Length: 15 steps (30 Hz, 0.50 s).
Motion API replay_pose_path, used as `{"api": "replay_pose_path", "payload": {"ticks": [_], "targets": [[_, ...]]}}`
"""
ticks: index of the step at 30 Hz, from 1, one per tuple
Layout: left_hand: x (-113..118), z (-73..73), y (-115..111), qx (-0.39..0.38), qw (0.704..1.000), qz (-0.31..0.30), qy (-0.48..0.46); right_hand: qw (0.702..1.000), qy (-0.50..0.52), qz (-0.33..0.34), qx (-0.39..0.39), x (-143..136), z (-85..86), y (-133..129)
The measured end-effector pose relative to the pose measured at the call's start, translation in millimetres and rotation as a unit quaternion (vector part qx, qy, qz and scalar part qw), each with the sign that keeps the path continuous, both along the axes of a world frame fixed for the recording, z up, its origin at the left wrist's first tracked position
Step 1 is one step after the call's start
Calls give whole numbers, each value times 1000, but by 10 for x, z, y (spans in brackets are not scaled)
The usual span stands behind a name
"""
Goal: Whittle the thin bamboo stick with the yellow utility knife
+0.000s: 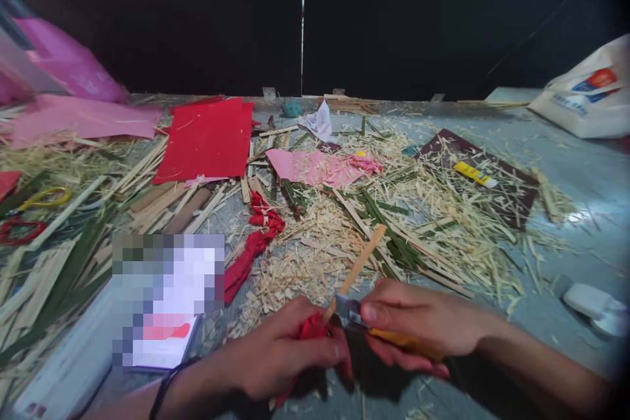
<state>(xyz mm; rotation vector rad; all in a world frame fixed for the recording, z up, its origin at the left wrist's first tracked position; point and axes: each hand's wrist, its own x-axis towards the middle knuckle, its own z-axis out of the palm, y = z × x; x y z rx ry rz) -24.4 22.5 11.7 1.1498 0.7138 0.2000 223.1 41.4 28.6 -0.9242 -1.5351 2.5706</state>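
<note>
My left hand (275, 349) is closed around a bamboo strip (364, 258), with crumpled red paper (314, 326) bunched about the strip's lower part. The strip slants up and to the right, its far end free. In my right hand (423, 315) is a utility knife (406, 341) with a yellow handle, thumb pressed near its metal front. The knife's blade meets the strip just above my left fingers. Pale shavings (300, 256) lie spread beyond both hands. A twisted red paper strip (246, 262) rests behind my left hand.
To the left are a blurred-out phone (167, 348), bamboo strips (44, 275), and scissors with red and yellow handles (24, 230). Farther off lie red sheets (207, 138), pink paper (315, 167), and a glue stick (475, 174) on a dark board (516, 200). A white charger (593, 305) sits right.
</note>
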Motion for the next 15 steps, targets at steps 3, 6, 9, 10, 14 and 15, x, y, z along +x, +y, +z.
{"api": "replay_pose_path", "payload": {"ticks": [3,6,9,10,14,15], "targets": [[-9,55,3,-17,1000,-16,13,999,-23,-45,0,57,57,37],[-7,68,-16,-52,998,-9,20,978,-8,-208,11,218,109,124],[12,49,-44,-44,998,-19,43,942,42,-327,58,387,146,197],[23,45,-51,-17,998,-19,59,938,54,-336,70,418,152,197],[78,52,-62,166,973,34,156,938,57,-325,108,329,138,88],[93,55,-62,191,966,34,170,934,40,-328,132,261,128,57]]}}
